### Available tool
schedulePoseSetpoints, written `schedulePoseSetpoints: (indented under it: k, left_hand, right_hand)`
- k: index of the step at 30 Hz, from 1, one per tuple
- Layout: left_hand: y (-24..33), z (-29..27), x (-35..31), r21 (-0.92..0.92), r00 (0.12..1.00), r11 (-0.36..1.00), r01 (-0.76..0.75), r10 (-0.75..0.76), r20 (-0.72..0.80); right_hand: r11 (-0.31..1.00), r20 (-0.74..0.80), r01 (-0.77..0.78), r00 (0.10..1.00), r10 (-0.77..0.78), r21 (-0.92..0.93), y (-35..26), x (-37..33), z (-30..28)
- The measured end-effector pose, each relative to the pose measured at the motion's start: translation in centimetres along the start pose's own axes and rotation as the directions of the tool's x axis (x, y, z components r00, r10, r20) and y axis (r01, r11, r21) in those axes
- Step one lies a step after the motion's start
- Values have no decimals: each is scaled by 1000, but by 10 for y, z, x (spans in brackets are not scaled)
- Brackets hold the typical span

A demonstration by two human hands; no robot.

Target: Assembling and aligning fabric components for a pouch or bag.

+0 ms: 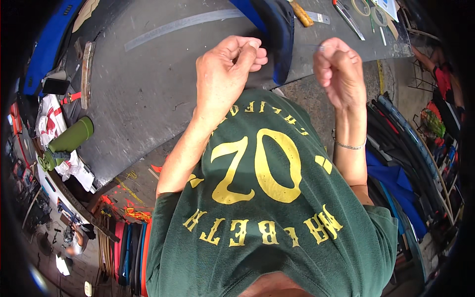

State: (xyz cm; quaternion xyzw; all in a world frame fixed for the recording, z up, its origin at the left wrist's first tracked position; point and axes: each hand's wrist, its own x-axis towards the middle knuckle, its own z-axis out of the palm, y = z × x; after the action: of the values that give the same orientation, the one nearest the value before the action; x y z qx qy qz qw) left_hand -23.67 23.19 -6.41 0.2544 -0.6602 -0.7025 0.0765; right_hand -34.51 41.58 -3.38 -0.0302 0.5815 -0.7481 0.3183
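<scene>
Both my hands are raised over the near edge of the dark work table (148,94). My left hand (225,72) is closed, thumb pressed against the curled fingers; whatever it pinches is too small to make out. My right hand (342,74) is closed in a pinch too, apart from the left. A thin, pale, thread-like thing shows at its fingertips, too fine to name. Between the hands, a blue and black padded piece (283,44) lies over the table with its rounded end at the near edge. Neither hand touches it.
A long ruler (198,21), a wooden handle (302,14), a utility knife (349,21) and tape rolls (379,16) lie along the far side. On the left are a wooden bar (87,74), a phone (56,86) and a green bottle (72,136). Another person (444,81) is at far right.
</scene>
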Motion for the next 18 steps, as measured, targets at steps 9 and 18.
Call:
schedulePoseSetpoints:
  k: [9, 18]
  left_hand:
    - [-2, 9, 0, 198, 895, 916, -348, 262, 362]
    - [3, 16, 0, 327, 944, 885, -330, 313, 106]
  right_hand:
    - [938, 104, 102, 992, -71, -332, -3, -4, 26]
    - [882, 298, 264, 943, -151, -389, 3, 13, 42]
